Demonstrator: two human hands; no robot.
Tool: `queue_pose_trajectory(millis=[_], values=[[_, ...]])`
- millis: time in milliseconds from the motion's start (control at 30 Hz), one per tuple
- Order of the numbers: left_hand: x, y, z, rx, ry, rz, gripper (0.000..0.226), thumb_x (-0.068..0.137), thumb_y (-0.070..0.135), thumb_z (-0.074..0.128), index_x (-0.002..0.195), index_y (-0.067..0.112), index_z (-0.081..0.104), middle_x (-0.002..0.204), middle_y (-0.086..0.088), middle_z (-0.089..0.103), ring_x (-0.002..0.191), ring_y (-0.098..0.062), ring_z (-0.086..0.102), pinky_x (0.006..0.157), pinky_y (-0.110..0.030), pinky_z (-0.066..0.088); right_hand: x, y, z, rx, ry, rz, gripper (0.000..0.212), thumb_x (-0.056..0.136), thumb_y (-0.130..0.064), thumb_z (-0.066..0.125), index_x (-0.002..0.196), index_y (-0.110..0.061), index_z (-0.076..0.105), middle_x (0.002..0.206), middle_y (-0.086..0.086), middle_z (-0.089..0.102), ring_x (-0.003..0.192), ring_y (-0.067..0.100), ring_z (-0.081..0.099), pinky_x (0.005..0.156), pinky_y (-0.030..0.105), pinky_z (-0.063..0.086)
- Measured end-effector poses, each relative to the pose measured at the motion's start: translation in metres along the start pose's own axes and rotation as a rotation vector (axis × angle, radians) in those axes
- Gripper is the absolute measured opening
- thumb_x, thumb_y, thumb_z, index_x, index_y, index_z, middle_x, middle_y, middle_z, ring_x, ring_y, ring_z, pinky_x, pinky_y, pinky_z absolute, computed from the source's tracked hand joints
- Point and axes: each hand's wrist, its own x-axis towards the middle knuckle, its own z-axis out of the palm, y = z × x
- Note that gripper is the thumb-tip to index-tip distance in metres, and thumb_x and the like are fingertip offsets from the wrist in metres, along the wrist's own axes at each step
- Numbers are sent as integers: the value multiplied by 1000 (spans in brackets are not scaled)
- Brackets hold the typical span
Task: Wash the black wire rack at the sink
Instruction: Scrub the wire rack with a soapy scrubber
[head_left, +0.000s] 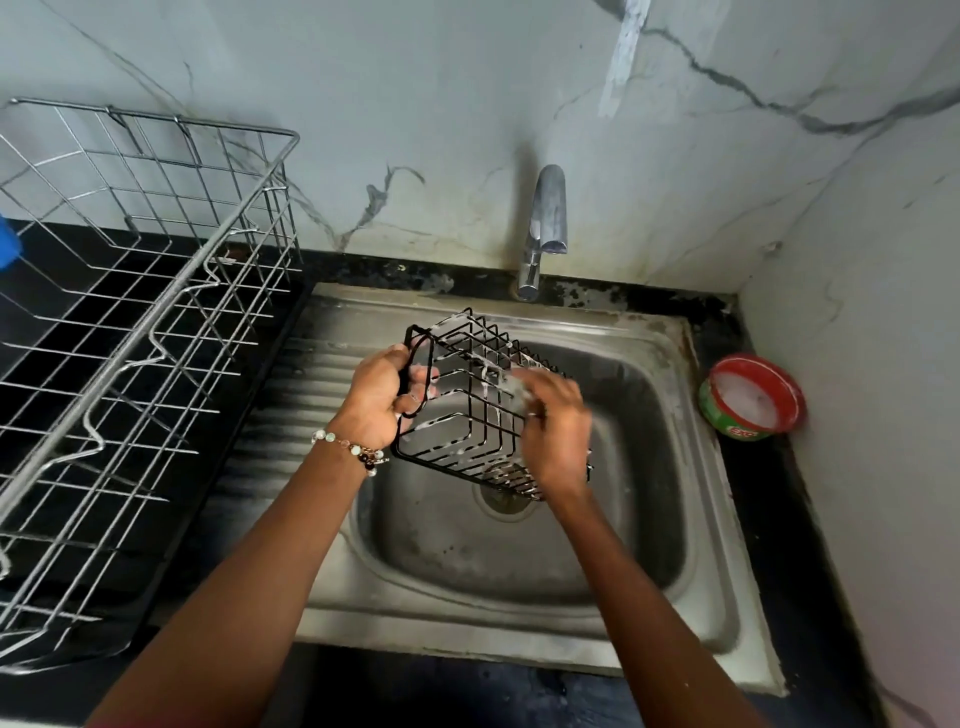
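A small black wire rack (470, 395), flecked with white suds, is held tilted above the basin of the steel sink (649, 525). My left hand (382, 397) grips the rack's left end frame, fingers curled round the wire. My right hand (553, 431) is blurred and presses a pale, soapy scrubber (514, 387) against the rack's right side; the scrubber is mostly hidden by my fingers. The tap (545, 228) stands at the back of the sink, and no water is seen running.
A large silver wire dish drainer (135, 332) stands on the black counter to the left. A red and green tub of white dish soap (750, 397) sits on the counter at the right. Marbled walls close in behind and at the right.
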Motion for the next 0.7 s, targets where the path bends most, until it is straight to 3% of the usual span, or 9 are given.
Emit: queue_pose_trajectory(millis=[67,200,367,500,567,633,700], values=[[3,1,-3,-36,-27,-13,29,105,20,32,89,16,55,47,1,47,36,-8,39,24,-13,14,-2,26,-5,-71,42,189,55,68,24,51,109,-7,70,111,11,69,102,30,61,94,36,49],[4,0,-1,-55,-19,-5,28,105,19,32,89,15,54,45,1,48,35,-9,39,25,-12,13,4,42,-10,-150,44,420,47,76,20,49,110,-4,69,111,15,69,103,32,62,95,36,47],[-1,-4,13,-89,15,-5,25,105,14,31,92,13,53,52,-5,50,34,-7,38,29,-13,13,-1,-13,2,-92,48,134,59,67,27,46,111,-5,69,112,11,68,106,27,56,90,20,40],[-5,-5,24,-40,33,10,27,105,12,30,88,13,52,65,-9,49,32,-5,40,29,-13,14,1,-29,-6,185,6,-1,45,73,19,54,104,-8,72,108,2,71,101,13,61,91,14,43],[-3,-7,26,-33,1,-10,31,104,11,25,87,12,51,65,-5,42,32,-5,35,30,-15,11,11,-9,-16,302,-78,105,39,80,11,59,106,-15,72,108,-2,71,100,8,64,93,21,49],[0,-7,29,-28,-14,-24,32,103,9,22,87,12,50,66,-3,37,31,-5,29,31,-15,8,28,19,-33,318,-38,307,37,81,7,65,105,-21,71,103,-2,72,94,10,68,85,27,55],[1,-5,33,5,-30,-25,34,102,9,20,83,11,49,62,-3,36,29,-5,26,31,-15,6,48,52,-60,339,103,488,32,81,13,61,100,-12,67,90,0,68,82,2,68,70,12,51]])
